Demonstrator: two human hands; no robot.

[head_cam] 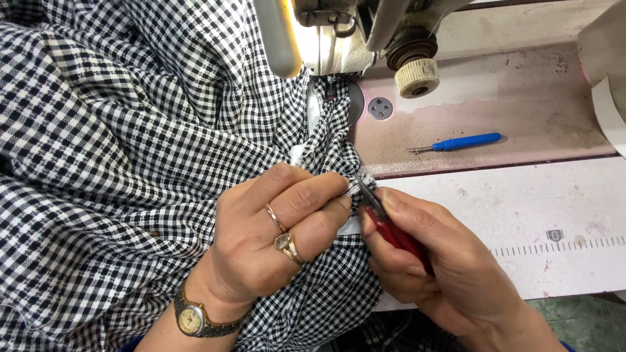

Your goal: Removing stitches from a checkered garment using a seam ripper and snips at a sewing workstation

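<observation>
Worn pale tabletop (521,215) with a printed ruler strip; sewing machine (339,39) at the top, its pinkish bed carrying a blue-handled seam ripper (464,141). Black-and-white checked fabric (117,143), soft and creased, covers the left half and bunches under the machine head. Left hand (277,241) pinches a fabric fold in a tight grip; right hand (424,261) grips red-handled snips (385,221), blades at that fold.

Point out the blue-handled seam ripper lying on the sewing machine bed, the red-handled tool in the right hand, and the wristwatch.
Blue-handled seam ripper (464,141): head view, on its blue plastic handle.
Red-handled tool (396,234): head view, on the red handle held in the right hand.
Wristwatch (191,319): head view, on its round dial, left wrist.
</observation>
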